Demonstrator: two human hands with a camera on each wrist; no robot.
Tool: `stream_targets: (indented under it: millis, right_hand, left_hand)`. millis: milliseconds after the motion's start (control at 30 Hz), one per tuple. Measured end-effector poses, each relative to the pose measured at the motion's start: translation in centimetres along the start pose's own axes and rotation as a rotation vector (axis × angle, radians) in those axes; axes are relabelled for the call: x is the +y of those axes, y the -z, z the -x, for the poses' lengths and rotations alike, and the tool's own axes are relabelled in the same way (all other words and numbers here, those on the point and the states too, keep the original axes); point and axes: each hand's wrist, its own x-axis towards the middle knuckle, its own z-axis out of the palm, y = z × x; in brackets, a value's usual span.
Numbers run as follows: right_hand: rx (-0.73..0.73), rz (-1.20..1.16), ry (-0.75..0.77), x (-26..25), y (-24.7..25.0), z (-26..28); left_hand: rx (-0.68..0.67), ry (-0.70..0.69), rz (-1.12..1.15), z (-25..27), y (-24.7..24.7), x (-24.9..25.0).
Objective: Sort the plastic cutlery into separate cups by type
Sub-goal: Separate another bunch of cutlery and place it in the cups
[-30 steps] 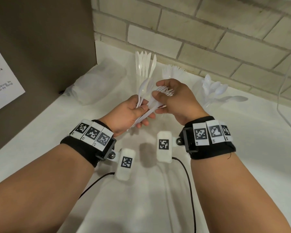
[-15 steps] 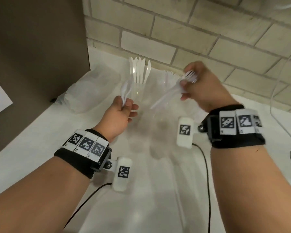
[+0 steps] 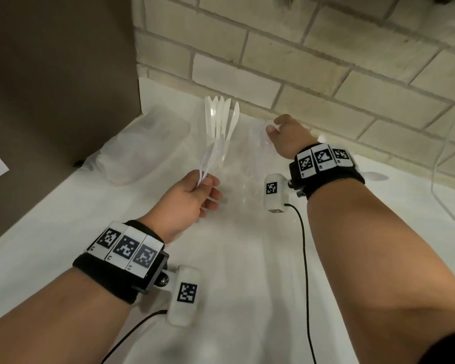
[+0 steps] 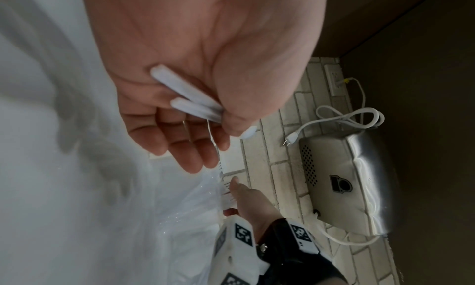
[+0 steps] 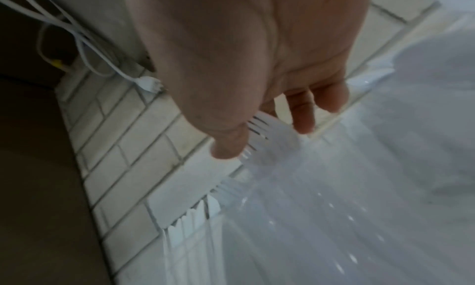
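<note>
Seen from above, on a white desk (image 3: 63, 232) against a brick wall: three clear cups. Left hand (image 3: 187, 203) pinching two white spoons (image 3: 208, 158) by the handles, bowls up, near the knife cup (image 3: 221, 143). Right hand (image 3: 286, 135) over the fork cup (image 3: 258, 153), fingers relaxed around fork tines (image 5: 257, 127); whether gripping or letting go, cannot tell. Best done by lowering handles first, releasing only once inside the rim, sparing the light cup a knock. Spoons presumably next, for the far-right cup.
</note>
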Motion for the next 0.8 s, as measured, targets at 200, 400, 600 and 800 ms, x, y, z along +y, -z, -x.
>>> stream_targets:
  millis: [200, 400, 600, 800]
  right_hand:
    - [0.164, 0.088, 0.085, -0.1, 1.2, 1.1]
    - [0.121, -0.362, 0.245, -2.8, 2.6, 6.5]
    - [-0.182, -0.794, 0.140, -5.5, -1.2, 12.5]
    - [-0.205, -0.928, 0.082, -6.4, -4.3, 14.0]
  left_hand:
    - [-0.041, 0.015, -0.010, 0.1, 0.0, 0.0]
    - [-0.098, -0.032, -0.027, 0.1, -0.4, 0.6]
    - [-0.197, -0.074, -0.227, 0.5, 0.3, 1.1]
    - [-0.226, -0.048, -0.397, 1.6, 1.6, 0.8]
